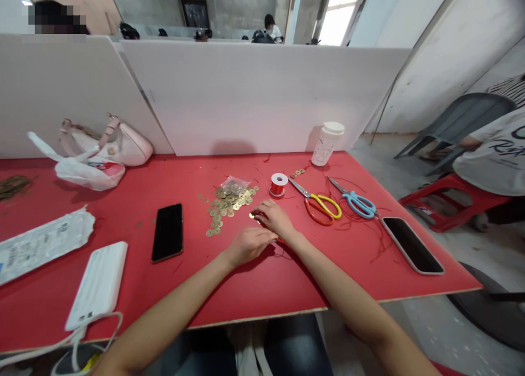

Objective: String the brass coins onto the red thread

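Both my hands rest together on the red table [287, 288]. My right hand [275, 217] is curled, its fingertips pinching a small brass coin [251, 215]. My left hand [248, 243] lies just below it with fingers closed, apparently on thin red thread. A pile of brass coins [228, 202] with square holes spreads just left of the hands, partly on a clear bag. A red thread spool [279, 184] stands behind the right hand.
Orange-and-yellow scissors [320, 206] and blue scissors [356, 201] lie to the right, beside a phone [411, 244]. Another phone [168, 232], a white power bank [99, 284], a pink bag [118, 143] and a white cup [327, 143] also sit here. A person sits at far right.
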Available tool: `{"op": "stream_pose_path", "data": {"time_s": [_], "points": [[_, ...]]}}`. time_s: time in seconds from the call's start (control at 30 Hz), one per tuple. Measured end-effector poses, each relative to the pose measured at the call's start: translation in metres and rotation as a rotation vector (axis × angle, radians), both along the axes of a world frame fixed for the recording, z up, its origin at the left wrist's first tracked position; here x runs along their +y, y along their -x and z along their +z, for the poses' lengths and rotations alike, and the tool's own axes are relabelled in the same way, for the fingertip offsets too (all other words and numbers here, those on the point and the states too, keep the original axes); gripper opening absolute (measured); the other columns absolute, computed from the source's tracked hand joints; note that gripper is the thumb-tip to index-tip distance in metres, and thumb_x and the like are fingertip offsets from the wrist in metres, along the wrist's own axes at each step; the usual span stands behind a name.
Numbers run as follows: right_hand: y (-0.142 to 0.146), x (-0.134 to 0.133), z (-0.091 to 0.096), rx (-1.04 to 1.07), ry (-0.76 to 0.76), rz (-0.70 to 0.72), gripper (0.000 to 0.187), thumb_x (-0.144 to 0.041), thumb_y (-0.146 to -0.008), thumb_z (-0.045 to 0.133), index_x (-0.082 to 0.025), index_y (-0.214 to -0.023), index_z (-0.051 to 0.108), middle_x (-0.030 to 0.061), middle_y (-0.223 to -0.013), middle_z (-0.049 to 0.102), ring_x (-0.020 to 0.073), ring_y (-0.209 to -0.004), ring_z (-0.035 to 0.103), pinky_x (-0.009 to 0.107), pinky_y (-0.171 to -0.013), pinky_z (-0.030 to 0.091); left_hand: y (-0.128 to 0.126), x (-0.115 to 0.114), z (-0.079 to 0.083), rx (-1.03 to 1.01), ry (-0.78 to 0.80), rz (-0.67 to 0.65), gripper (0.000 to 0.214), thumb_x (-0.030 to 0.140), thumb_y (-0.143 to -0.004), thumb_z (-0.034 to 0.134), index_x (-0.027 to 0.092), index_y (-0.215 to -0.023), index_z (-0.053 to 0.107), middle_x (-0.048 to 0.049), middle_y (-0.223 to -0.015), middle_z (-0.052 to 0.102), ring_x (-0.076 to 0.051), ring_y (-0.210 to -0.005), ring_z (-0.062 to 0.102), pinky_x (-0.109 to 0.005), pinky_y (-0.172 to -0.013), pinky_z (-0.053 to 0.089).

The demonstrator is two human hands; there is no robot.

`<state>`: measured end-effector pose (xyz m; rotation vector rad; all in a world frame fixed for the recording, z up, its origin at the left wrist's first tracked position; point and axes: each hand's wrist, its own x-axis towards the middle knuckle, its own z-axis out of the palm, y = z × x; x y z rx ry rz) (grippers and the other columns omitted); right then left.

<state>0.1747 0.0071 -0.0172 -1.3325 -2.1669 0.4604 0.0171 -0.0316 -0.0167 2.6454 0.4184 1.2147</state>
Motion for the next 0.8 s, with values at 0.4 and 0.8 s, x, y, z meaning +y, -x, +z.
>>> {"op": "stream_pose_path", "data": {"time_s": [0.4, 0.8], "points": [[0.002, 0.001, -0.007, 0.214, 0.008, 0.081, 0.009, -0.012, -0.084, 0.066, -0.019, -0.081, 0.061, 0.0032, -0.086, 0.063, 0.0183, -0.083, 0.055, 0.031, -0.078, 0.045, 0.0, -0.001, 0.003, 0.016, 0.114, 0.012, 0.022, 0.019, -0.096, 0.051, 0.017, -0.102, 0.072, -0.0102, -0.091, 0.078, -0.019, -0.084, 0.074, -0.029, -0.076, 0.059], [-0.01, 0.0, 0.002, 0.457, 0.148, -0.093, 0.01, -0.028, -0.09, 0.049, -0.021, -0.084, 0.053, -0.003, -0.061, 0.056, 0.0159, -0.058, 0.054, 0.026, -0.059, 0.041, 0.015, 0.03, 0.021, -0.664, 0.947, 0.403, 0.032, 0.044, -0.08, 0.071, 0.012, -0.083, 0.075, -0.0077, -0.071, 0.074, -0.02, -0.059, 0.071, -0.03, -0.054, 0.062]]}}
